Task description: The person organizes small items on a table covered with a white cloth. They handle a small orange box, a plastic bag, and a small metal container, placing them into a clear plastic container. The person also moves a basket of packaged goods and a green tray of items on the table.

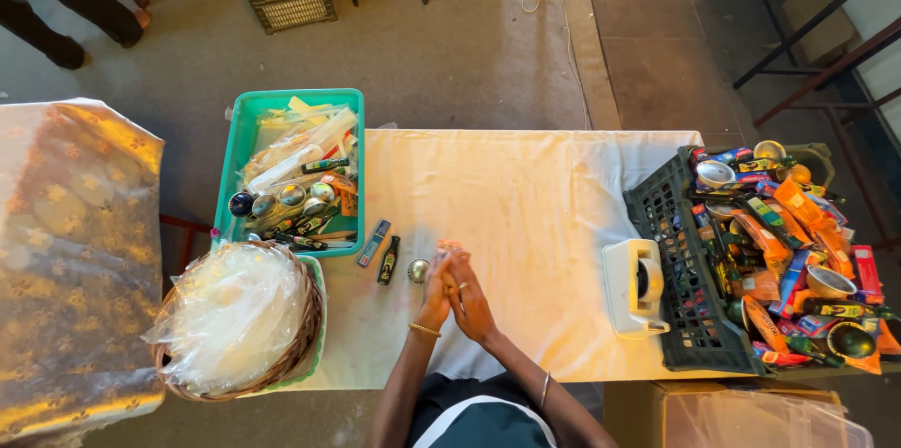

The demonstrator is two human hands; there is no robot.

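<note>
Two hands pressed together over the middle of the surface, palm to palm. Left hand and right hand closed on each other, fingers pointing up and a bit left. Something thin and clear maybe squeezed between them; too small to tell.

Just left of the fingertips, one small round silver ball, near the left hand, not quite touching. Left hand nearer to it than the right hand. Further left, one dark little bottle, lying down, long side pointing away from the person. Next to it, one blue flat stick pack, lying almost the same way, tilted a little.

Three loose little things in a row, then, all on the left-hand side.

Up left, one green tray full of packets, bottles and shiny balls. Below it, one round basket stuffed with clear plastic bags. On the right, one white tape holder touching one dark crate heaped with bright packets and small bowls. One gold bangle on each wrist.
</note>
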